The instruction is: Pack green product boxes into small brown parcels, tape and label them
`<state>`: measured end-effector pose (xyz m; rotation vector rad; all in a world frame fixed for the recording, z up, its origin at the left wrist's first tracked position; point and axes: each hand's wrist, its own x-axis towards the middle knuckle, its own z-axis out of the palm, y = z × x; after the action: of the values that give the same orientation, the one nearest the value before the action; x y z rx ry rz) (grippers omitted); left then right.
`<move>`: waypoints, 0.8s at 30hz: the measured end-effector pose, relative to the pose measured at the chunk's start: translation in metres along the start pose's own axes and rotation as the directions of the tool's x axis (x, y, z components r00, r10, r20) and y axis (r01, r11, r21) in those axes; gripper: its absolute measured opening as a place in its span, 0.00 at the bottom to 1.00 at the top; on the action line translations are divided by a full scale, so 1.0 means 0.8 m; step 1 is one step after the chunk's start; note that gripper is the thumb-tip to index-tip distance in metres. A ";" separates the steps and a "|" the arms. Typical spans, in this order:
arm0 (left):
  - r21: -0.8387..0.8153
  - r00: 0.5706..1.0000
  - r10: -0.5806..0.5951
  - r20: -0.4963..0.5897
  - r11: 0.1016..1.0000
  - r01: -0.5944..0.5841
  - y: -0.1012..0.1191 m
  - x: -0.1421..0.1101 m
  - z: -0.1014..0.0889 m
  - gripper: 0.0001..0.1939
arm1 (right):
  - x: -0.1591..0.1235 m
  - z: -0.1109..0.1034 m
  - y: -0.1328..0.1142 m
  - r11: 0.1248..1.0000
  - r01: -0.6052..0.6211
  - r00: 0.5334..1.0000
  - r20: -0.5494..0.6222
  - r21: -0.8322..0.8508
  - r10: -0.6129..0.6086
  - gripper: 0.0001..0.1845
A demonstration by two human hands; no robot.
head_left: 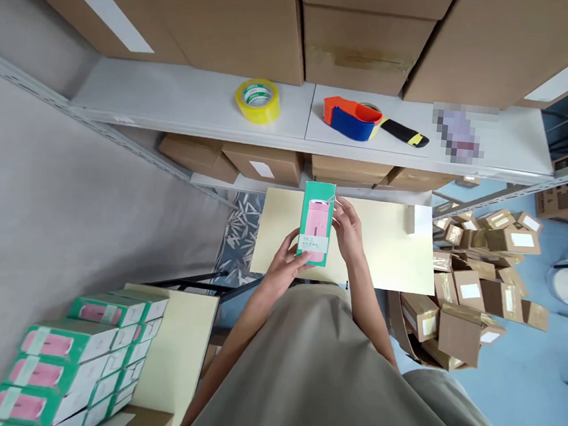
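A green and white product box (pixel 317 219) with a pink bottle-like item pictured on it is held upright above the pale table (pixel 375 248). My left hand (pixel 285 265) grips its lower left corner, thumb across the front and fingers behind. Against the box's upper right edge, my right hand (pixel 348 231) has its fingers bent, the fingertips partly hidden behind the side. A pale label strip crosses the lower front of the box.
Yellow tape (pixel 257 101), an orange-blue tape dispenser (pixel 352 118) and a black-handled cutter (pixel 405 132) lie on the shelf (pixel 175 95). Similar green boxes (pixel 42 372) are stacked at lower left. Small cartons (pixel 467 291) heap up on the right. A white block (pixel 418 220) stands on the table.
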<state>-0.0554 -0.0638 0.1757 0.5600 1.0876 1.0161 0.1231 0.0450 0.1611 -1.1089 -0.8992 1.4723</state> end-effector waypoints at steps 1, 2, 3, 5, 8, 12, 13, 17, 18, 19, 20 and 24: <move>-0.009 1.000 -0.010 0.029 1.000 0.010 0.000 -0.001 0.001 0.52 | 0.001 -0.001 0.000 1.000 0.000 1.000 0.007 0.014 0.000 0.32; -0.020 0.998 -0.022 0.060 1.000 0.024 0.000 -0.002 0.003 0.52 | 0.003 -0.003 0.000 1.000 0.006 1.000 0.015 0.030 -0.007 0.34; -0.033 0.995 -0.039 0.094 0.999 0.042 -0.002 -0.002 0.005 0.50 | 0.003 -0.005 -0.001 0.999 0.015 1.000 0.021 0.048 -0.016 0.35; -0.063 0.983 -0.081 0.167 0.994 0.093 -0.006 0.000 0.011 0.46 | 0.002 -0.011 -0.003 0.998 0.022 1.000 0.012 0.067 -0.023 0.38; -0.069 0.974 -0.117 0.194 0.989 0.133 -0.015 0.010 0.020 0.39 | -0.006 -0.025 -0.009 0.999 0.010 0.998 -0.057 0.037 -0.008 0.38; 0.026 0.995 -0.064 0.070 0.998 0.063 -0.028 0.028 0.037 0.40 | -0.024 -0.055 -0.019 0.998 0.026 0.973 -0.228 -0.053 -0.037 0.34; 0.064 0.996 -0.058 0.067 0.997 0.053 -0.030 0.032 0.042 0.40 | -0.029 -0.063 -0.023 0.996 0.032 0.959 -0.278 -0.080 -0.053 0.33; 0.205 0.984 -0.078 0.162 0.978 0.043 -0.038 0.043 0.071 0.39 | -0.053 -0.101 -0.041 0.984 0.072 0.886 -0.442 -0.163 -0.138 0.32; 0.224 0.977 -0.093 0.190 0.973 0.049 -0.039 0.045 0.080 0.38 | -0.060 -0.110 -0.047 0.982 0.082 0.867 -0.473 -0.170 -0.155 0.33; 0.234 0.969 -0.112 0.218 0.970 0.060 -0.039 0.048 0.090 0.37 | -0.068 -0.118 -0.053 0.980 0.092 0.848 -0.503 -0.174 -0.169 0.33; 0.239 0.959 -0.134 0.251 0.968 0.073 -0.037 0.049 0.099 0.37 | -0.077 -0.126 -0.058 0.979 0.101 0.828 -0.531 -0.178 -0.182 0.33; 0.258 0.883 -0.222 0.412 0.959 0.121 -0.027 0.049 0.139 0.37 | -0.120 -0.153 -0.082 0.961 0.149 0.717 -0.644 -0.234 -0.267 0.34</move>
<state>0.0584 -0.0286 0.1848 0.8165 0.8321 0.5708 0.2622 -0.0397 0.2040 -1.4742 -0.5982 0.7084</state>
